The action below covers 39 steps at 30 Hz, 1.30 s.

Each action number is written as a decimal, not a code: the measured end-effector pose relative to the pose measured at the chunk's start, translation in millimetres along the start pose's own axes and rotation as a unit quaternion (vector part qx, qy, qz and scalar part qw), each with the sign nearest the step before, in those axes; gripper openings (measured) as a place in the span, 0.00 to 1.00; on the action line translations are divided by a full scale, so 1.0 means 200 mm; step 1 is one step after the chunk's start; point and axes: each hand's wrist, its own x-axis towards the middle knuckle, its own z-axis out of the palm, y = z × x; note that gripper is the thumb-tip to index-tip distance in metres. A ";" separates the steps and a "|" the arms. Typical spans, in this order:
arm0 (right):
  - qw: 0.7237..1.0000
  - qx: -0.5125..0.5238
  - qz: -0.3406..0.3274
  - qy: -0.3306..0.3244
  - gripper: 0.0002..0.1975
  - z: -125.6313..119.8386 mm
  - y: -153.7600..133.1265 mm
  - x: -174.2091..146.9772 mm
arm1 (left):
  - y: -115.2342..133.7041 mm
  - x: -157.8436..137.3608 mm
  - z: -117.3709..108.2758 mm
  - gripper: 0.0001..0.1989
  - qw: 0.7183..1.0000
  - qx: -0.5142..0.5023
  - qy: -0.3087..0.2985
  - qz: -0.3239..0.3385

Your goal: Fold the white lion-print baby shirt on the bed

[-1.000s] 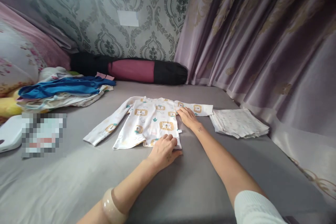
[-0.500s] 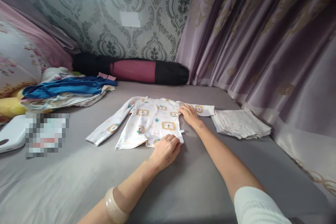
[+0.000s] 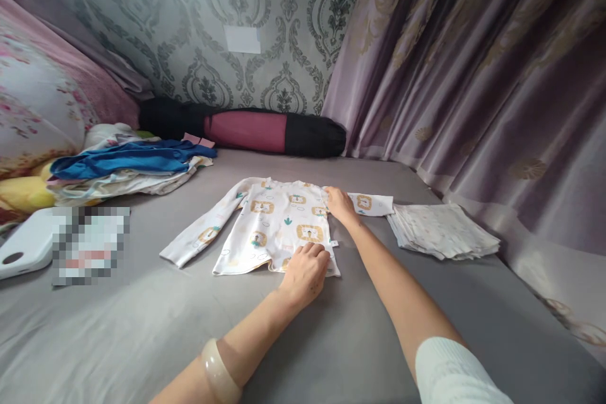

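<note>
A white long-sleeved child's shirt (image 3: 272,221) with tan lion faces and small green leaves lies spread on the grey bedsheet, its neckline away from me. One sleeve slants down to the left; the other stretches out to the right. My left hand (image 3: 307,271) is at the bottom hem near the right corner, its fingers curled together on the fabric. Farther up, my right hand (image 3: 341,205) is closed on the shirt where the right sleeve joins the body. The fingertips of both hands are partly hidden.
Right of the sleeve sits a stack of folded pale cloths (image 3: 445,230). Piled clothes (image 3: 127,161), a blue one among them, lie at left, near a white device (image 3: 31,246) and a blurred-out item (image 3: 92,246). A black-and-maroon bolster (image 3: 246,131) lies along the wall; a purple curtain (image 3: 454,76) hangs at right.
The view has shifted slightly, moving everything a little to the right. My right hand's fingers have curled in from a flatter pose. My left hand stays by the hem, its fingers bent more tightly.
</note>
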 end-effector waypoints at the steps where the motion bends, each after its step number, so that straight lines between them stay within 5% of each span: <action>1: 1.000 0.000 0.012 -0.004 0.21 -0.01 0.02 0.05 | 0.00 0.02 -0.01 0.14 1.000 0.006 -0.010 -0.006; 8: 0.999 0.003 0.006 -0.048 0.18 0.00 0.12 0.28 | 0.01 0.08 -0.01 0.10 0.999 0.032 -0.028 -0.026; 14: 0.998 -0.003 0.008 -0.065 0.10 0.03 0.13 0.32 | -0.04 0.07 0.08 0.23 1.000 0.000 0.004 -0.017; 26: 0.987 -0.013 0.000 -0.158 0.05 -0.03 0.12 0.42 | -0.05 0.08 0.10 0.25 1.000 -0.008 -0.018 -0.023; 39: 0.996 -0.054 0.042 0.049 0.18 0.15 0.06 0.19 | -0.05 0.08 0.09 0.26 0.999 0.006 -0.026 -0.018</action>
